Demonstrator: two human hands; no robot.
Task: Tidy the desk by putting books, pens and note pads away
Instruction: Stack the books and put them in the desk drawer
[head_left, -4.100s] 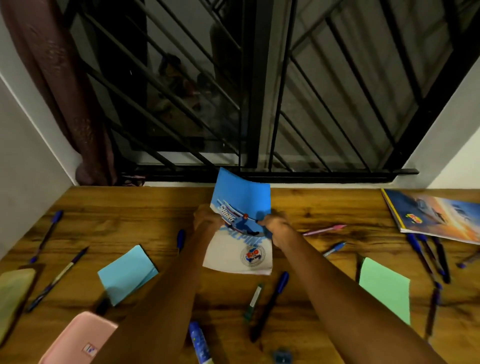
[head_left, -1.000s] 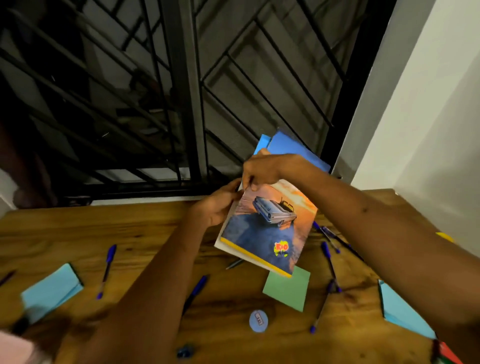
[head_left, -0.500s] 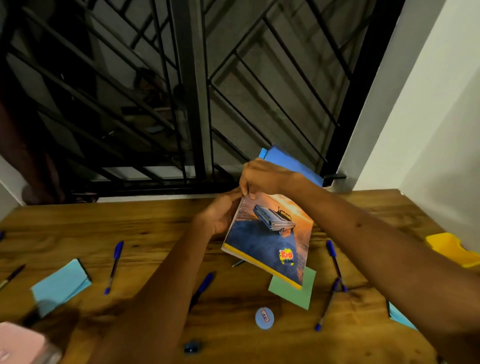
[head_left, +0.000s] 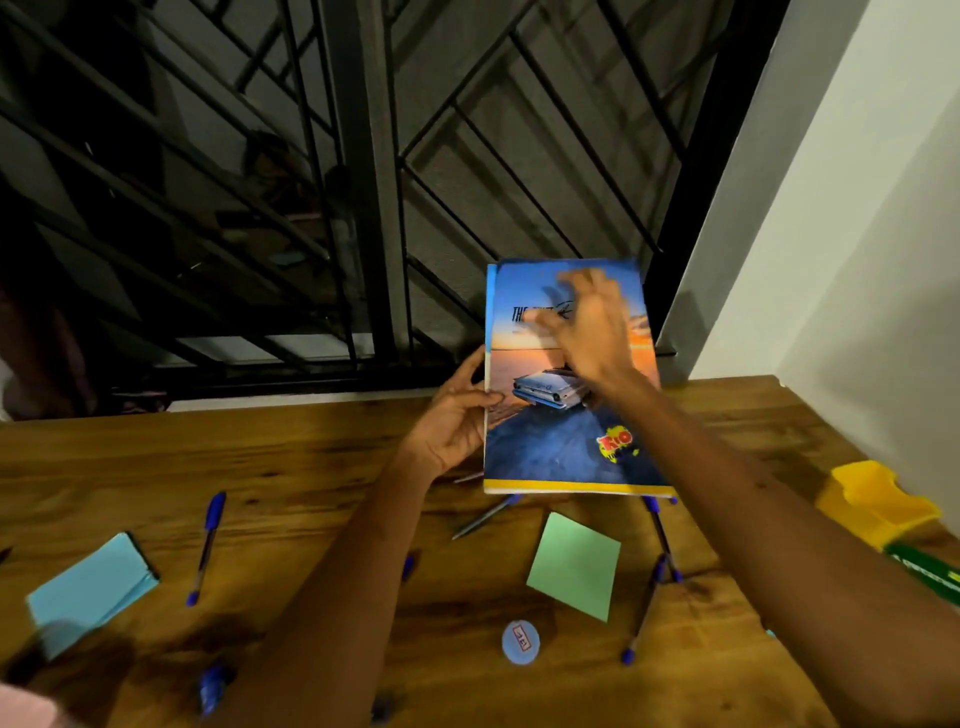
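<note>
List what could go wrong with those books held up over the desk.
The left hand alone holds the car-cover book by one edge; the right hand is blurred in front with fingers spread, so the grip may slip. A blue book behind it could slide out. Pens lie beneath its lower edge and could get knocked.

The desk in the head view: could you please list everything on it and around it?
books: at least two stacked, car cover in front, held upright at desk's rear
pens: several, blue, scattered on desk
note pads: light blue left; green centre
round disc: one, blue, front
tray: one, yellow, right
window grille: black, behind
left hand: fingers holding books' left edge
right hand: blurred, in front of cover
</note>
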